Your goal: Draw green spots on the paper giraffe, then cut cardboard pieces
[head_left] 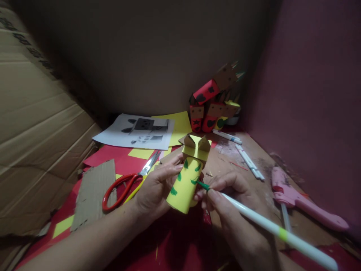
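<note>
Logging remotely, I get red-handled scissors (138, 175) left of the hands, then the left hand (153, 188) gripping the yellow tube (183, 190) between both hands, thumb on its left side. I judge the marking partway: leafy green strokes (185, 165) done on the visible face, bare gaps left, back hidden; it's tilted, with cardboard ears (203, 144). The right hand (237, 231) pinches a green-tipped marker (255, 216) at the tube's right edge, contact unclear; pink glue gun (287, 194) further right.

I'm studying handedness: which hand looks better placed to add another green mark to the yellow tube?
Probably the right hand: it holds the green-tipped marker, its tip at the yellow tube, while the left hand holds that tube.
</note>
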Available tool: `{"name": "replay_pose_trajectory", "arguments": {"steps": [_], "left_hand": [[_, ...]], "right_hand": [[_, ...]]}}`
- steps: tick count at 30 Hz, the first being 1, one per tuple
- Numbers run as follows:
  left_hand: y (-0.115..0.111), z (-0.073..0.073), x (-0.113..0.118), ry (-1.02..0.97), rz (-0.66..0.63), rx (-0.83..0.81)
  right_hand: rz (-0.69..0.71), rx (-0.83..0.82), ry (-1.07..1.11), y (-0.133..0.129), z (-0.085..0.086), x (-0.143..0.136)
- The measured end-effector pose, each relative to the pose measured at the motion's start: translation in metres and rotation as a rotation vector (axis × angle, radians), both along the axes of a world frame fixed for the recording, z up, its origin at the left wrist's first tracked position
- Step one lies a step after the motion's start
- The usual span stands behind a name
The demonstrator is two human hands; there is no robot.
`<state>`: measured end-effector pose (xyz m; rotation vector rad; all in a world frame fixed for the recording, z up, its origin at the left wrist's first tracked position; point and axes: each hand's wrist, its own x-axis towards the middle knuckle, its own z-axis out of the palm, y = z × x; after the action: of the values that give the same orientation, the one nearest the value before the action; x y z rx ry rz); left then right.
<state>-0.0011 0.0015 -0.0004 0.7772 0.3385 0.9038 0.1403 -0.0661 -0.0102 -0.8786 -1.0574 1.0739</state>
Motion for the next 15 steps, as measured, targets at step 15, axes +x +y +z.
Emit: {"name": "replay_pose_trajectory", "arguments": {"steps": [15], "left_hand": [[0.0014,-0.0014,0.0008,-0.034,-0.042,-0.018]], "right_hand": [[0.005,0.018,-0.006,0.0044,-0.0065,0.0006]]}}
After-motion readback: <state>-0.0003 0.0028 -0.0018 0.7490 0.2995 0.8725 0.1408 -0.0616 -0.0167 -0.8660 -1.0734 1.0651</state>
